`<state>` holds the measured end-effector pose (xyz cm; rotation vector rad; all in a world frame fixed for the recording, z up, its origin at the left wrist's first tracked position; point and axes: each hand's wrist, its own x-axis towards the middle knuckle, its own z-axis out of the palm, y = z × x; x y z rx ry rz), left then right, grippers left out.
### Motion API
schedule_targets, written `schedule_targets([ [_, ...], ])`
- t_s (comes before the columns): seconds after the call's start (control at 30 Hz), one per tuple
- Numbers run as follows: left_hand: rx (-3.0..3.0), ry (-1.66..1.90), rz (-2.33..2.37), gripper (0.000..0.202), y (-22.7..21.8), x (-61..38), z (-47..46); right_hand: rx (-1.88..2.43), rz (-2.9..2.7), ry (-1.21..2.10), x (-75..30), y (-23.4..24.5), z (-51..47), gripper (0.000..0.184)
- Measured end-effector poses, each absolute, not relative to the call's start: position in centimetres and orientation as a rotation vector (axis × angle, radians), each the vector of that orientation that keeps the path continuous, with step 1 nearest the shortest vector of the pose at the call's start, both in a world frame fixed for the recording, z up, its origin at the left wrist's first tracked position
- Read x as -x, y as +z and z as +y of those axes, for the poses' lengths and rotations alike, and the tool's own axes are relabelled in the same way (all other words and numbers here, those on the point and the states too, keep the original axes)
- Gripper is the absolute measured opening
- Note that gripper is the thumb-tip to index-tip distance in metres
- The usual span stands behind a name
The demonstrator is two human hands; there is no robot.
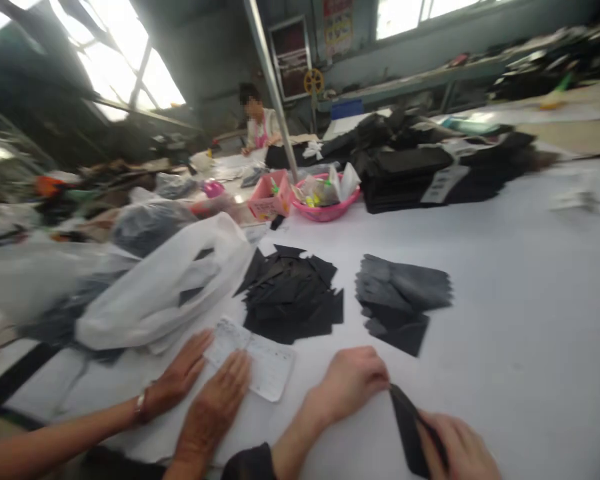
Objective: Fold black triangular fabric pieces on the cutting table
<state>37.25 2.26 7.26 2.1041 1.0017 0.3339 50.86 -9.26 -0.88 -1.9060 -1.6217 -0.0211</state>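
between the fingertips of the left hand and the curled fingers of the right hand runs a dark strip of flat material, slanting toward the wearer above the white worktop. the left fingers pinch its far tip, thumb and forefinger drawn narrow; the right fingers close along its nearer part, though the blur hides exactly how they grip. whether it is one layer or several, i cannot tell.

ahead of the right fingers, and apart from them, lies a small pile of grey-black cut pieces with jagged edges. beyond the left knuckles and further left sits a larger heap of black cut pieces.

to the left of the left fingers, a co-worker's nearer hand rests on a marked white paper, and the co-worker's farther hand touches its corner. past those fingers lies a white plastic bag.

the step in hand looks like straightening or folding this single strip. from here, i judge, the next move calls for a steady left pinch and for the right fingers to bring the edges flush.
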Motion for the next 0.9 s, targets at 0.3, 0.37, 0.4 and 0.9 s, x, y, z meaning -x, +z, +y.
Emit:
schedule_targets([
  [0.3,-2.049,0.407,0.928,0.008,6.1,-36.3,1.7,1.976,-1.668,-0.029,-52.5,3.6,-12.0,0.021],
  [0.37,-2.065,0.419,0.942,0.005,5.9,-36.4,1.5,1.96,-1.666,-0.057,-52.3,3.7,-11.9,0.023],
  [0.4,-2.078,0.425,0.949,0.005,5.9,-36.4,1.4,1.954,-1.669,-0.078,-52.4,3.7,-11.9,0.025],
  [0.9,-2.316,0.708,0.791,0.009,3.6,-37.6,-0.2,1.832,-1.74,-0.092,-53.2,2.6,-12.5,0.019],
])
